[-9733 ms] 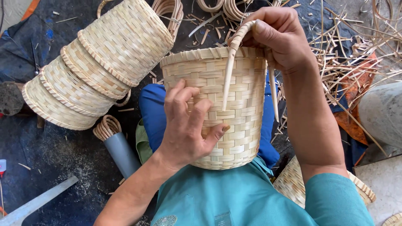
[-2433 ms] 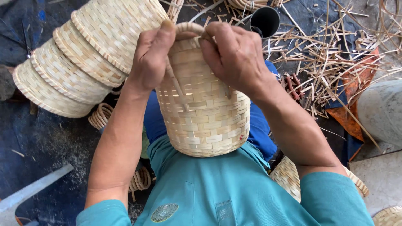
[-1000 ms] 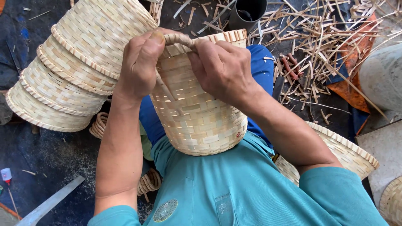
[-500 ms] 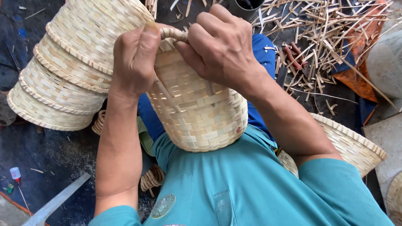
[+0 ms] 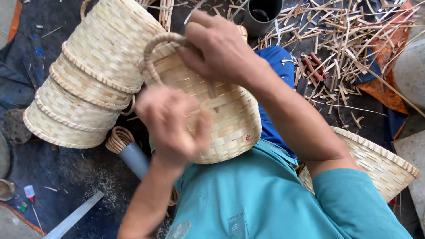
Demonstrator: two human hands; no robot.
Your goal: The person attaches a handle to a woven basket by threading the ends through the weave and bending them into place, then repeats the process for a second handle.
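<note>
Dark floor strewn with cane offcuts [image 5: 354, 40] | woven basket [image 5: 221, 119] lies tilted on the lap | right hand [image 5: 219, 51] clenched on its rim by the looped handle [image 5: 152, 53] | left hand [image 5: 170, 121] blurred against the side, grip unclear | likely light, stiff, springy; best held at rim | nested baskets [image 5: 88, 79] alongside

basket [image 5: 221, 115]: pale straw, checker weave | stack [image 5: 88, 84]: same tan weave | shirt [image 5: 265, 199]: teal | tarp [image 5: 26, 66]: dark blue | pipe [image 5: 133, 157]: grey
</note>
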